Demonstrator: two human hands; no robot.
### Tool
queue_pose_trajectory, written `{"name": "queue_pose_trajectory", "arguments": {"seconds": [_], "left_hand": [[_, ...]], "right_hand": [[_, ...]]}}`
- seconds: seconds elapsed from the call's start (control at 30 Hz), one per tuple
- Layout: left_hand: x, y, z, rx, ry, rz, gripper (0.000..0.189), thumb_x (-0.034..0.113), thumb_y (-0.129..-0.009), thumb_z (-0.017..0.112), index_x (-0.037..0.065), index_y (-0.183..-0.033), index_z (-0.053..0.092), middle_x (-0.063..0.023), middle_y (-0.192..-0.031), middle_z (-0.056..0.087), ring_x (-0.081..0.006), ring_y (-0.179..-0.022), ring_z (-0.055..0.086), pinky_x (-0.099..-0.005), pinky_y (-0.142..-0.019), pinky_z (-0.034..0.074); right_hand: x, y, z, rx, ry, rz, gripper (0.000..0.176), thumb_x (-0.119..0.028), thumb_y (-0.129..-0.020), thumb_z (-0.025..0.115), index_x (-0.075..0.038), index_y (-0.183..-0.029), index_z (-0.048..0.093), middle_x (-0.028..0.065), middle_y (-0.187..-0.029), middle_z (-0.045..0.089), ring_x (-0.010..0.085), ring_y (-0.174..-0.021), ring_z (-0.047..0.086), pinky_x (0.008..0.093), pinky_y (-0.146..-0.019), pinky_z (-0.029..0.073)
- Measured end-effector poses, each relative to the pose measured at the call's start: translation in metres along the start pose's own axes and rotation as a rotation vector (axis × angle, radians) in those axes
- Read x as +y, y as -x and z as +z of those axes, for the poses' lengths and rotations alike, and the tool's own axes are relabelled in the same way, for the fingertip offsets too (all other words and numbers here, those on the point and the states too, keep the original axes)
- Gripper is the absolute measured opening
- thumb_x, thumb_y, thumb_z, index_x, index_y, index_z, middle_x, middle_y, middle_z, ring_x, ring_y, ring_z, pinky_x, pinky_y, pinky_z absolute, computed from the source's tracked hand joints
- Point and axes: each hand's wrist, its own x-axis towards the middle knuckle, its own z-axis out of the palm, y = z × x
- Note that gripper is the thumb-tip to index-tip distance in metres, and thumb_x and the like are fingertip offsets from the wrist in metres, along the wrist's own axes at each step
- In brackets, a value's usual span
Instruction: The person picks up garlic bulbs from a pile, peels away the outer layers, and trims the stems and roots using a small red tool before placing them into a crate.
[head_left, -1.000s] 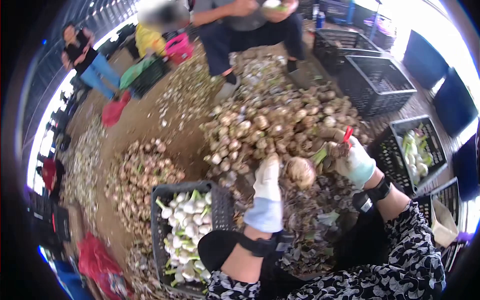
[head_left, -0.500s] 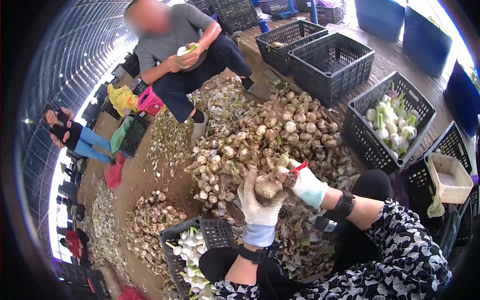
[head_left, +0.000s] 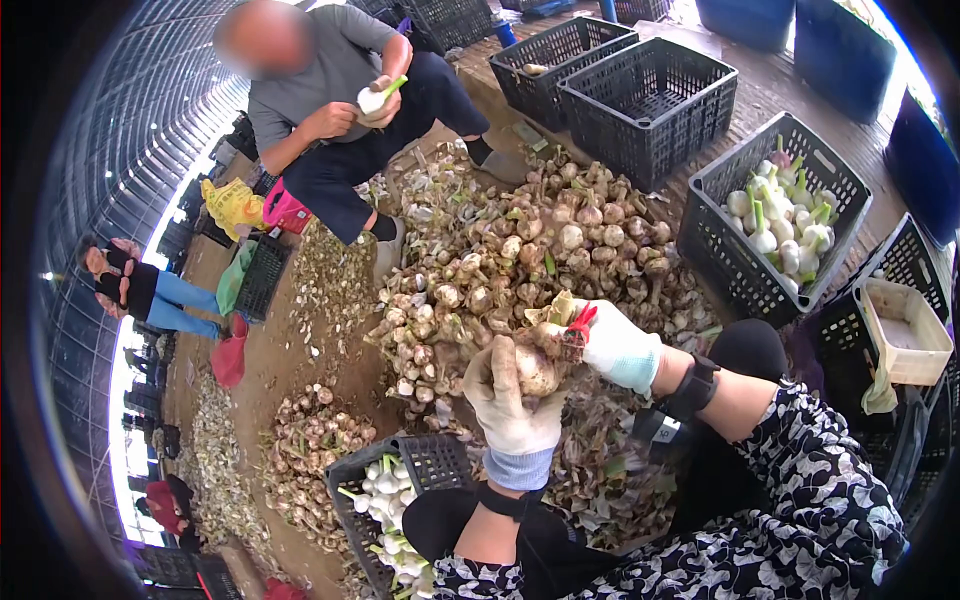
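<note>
My left hand [head_left: 515, 410], in a soiled whitish glove, has its fingers wrapped round a garlic bulb [head_left: 538, 372] with dirty outer skin. On the bulb's stem side is my right hand [head_left: 618, 348], gloved too, with its fingers closed at the neck of the same bulb. Something red [head_left: 578, 332] is fastened at the right hand's thumb; its kind is too small to make out. Beneath and beyond both hands spreads a heap of unpeeled garlic bulbs [head_left: 590, 232]. Loose peeled skins [head_left: 615, 470] lie below my right forearm.
A black crate [head_left: 735, 262] of clean white garlic stands at right, another crate [head_left: 440, 460] beside my left knee. Black crates [head_left: 650, 130] stand at the back. Opposite squats a person [head_left: 340, 110] holding a white garlic bulb. A pale plastic tub [head_left: 925, 350] sits far right.
My left hand has rolled over the garlic bulb, its fingers now across the bulb's near side. The person opposite has lowered their garlic slightly. The view has shifted a little.
</note>
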Motion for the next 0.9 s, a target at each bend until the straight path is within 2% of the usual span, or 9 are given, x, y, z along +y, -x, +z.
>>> {"name": "queue_pose_trajectory", "arguments": {"seconds": [0.1, 0.2, 0.3, 0.37, 0.47, 0.53, 0.67, 0.83, 0.9], "left_hand": [[-0.004, 0.001, -0.005, 0.006, 0.019, 0.036, 0.095, 0.022, -0.046, 0.085, 0.012, -0.129, 0.041, -0.0161, -0.107, 0.042, -0.0326, -0.097, 0.047, -0.0409, -0.080, 0.043], [-0.004, 0.001, -0.009, -0.037, 0.024, 0.051, 0.094, 0.024, -0.046, 0.086, 0.010, -0.128, 0.041, -0.0154, -0.107, 0.041, -0.0318, -0.096, 0.047, -0.0402, -0.079, 0.043], [-0.002, -0.003, -0.012, 0.046, 0.032, 0.028, 0.091, 0.020, -0.047, 0.085, 0.009, -0.127, 0.042, -0.0153, -0.108, 0.040, -0.0312, -0.096, 0.047, -0.0391, -0.078, 0.044], [-0.003, -0.006, -0.018, 0.023, -0.031, 0.039, 0.089, 0.014, -0.048, 0.083, 0.008, -0.127, 0.043, -0.0151, -0.107, 0.041, -0.0310, -0.096, 0.048, -0.0379, -0.079, 0.044], [0.001, -0.008, -0.014, 0.010, 0.005, 0.115, 0.084, -0.001, -0.048, 0.076, 0.008, -0.126, 0.044, -0.0137, -0.106, 0.042, -0.0302, -0.092, 0.050, -0.0383, -0.079, 0.044], [0.000, -0.010, -0.011, 0.021, 0.010, 0.166, 0.079, -0.010, -0.049, 0.069, 0.007, -0.122, 0.047, -0.0120, -0.101, 0.043, -0.0307, -0.086, 0.052, -0.0392, -0.076, 0.045], [-0.005, -0.007, -0.004, 0.000, 0.014, 0.233, 0.077, -0.011, -0.051, 0.066, 0.009, -0.123, 0.046, -0.0114, -0.104, 0.043, -0.0305, -0.094, 0.050, -0.0381, -0.077, 0.044], [0.002, -0.007, -0.001, -0.101, -0.032, 0.297, 0.068, -0.013, -0.054, 0.062, 0.007, -0.118, 0.050, -0.0107, -0.099, 0.044, -0.0291, -0.091, 0.052, -0.0388, -0.077, 0.045], [-0.001, -0.004, 0.002, -0.129, 0.000, 0.250, 0.069, -0.010, -0.053, 0.066, 0.008, -0.118, 0.050, -0.0113, -0.100, 0.045, -0.0289, -0.090, 0.053, -0.0384, -0.078, 0.045]], "right_hand": [[0.015, -0.006, -0.003, -0.054, 0.033, -0.057, 0.026, -0.029, -0.085, 0.057, -0.003, -0.086, 0.059, -0.0020, -0.066, 0.054, 0.0052, -0.064, 0.045, 0.0252, -0.057, 0.040], [0.021, -0.010, -0.007, -0.151, 0.394, -0.343, 0.022, -0.021, -0.084, 0.058, -0.003, -0.095, 0.060, 0.0039, -0.080, 0.061, 0.0071, -0.071, 0.053, 0.0260, -0.062, 0.044], [0.007, 0.004, -0.006, -0.231, -0.114, -0.275, 0.026, -0.021, -0.086, 0.054, -0.002, -0.103, 0.057, 0.0063, -0.088, 0.061, 0.0094, -0.080, 0.056, 0.0280, -0.068, 0.048], [0.018, -0.002, -0.013, -0.345, 0.199, -0.370, 0.031, -0.025, -0.089, 0.050, -0.001, -0.109, 0.053, 0.0055, -0.095, 0.059, 0.0120, -0.089, 0.057, 0.0311, -0.073, 0.051], [0.000, 0.004, -0.003, -0.293, -0.258, -0.153, 0.033, -0.026, -0.087, 0.054, -0.001, -0.107, 0.053, 0.0051, -0.097, 0.059, 0.0124, -0.092, 0.056, 0.0302, -0.075, 0.050], [-0.005, 0.005, 0.000, -0.177, -0.345, 0.110, 0.023, -0.019, -0.083, 0.056, -0.001, -0.097, 0.057, 0.0027, -0.082, 0.059, 0.0105, -0.077, 0.056, 0.0266, -0.063, 0.047], [0.029, -0.008, -0.007, -0.050, -0.090, 0.135, 0.013, -0.011, -0.080, 0.047, -0.005, -0.083, 0.057, -0.0044, -0.059, 0.046, 0.0075, -0.053, 0.042, 0.0253, -0.046, 0.031], [0.034, -0.015, -0.014, -0.097, 0.065, 0.152, 0.009, -0.012, -0.079, 0.049, -0.007, -0.076, 0.055, -0.0059, -0.055, 0.042, 0.0075, -0.049, 0.039, 0.0253, -0.044, 0.029], [0.014, -0.003, -0.014, -0.051, -0.170, 0.284, 0.010, -0.012, -0.080, 0.048, -0.006, -0.077, 0.056, -0.0056, -0.057, 0.043, 0.0073, -0.050, 0.040, 0.0238, -0.045, 0.030]]}}
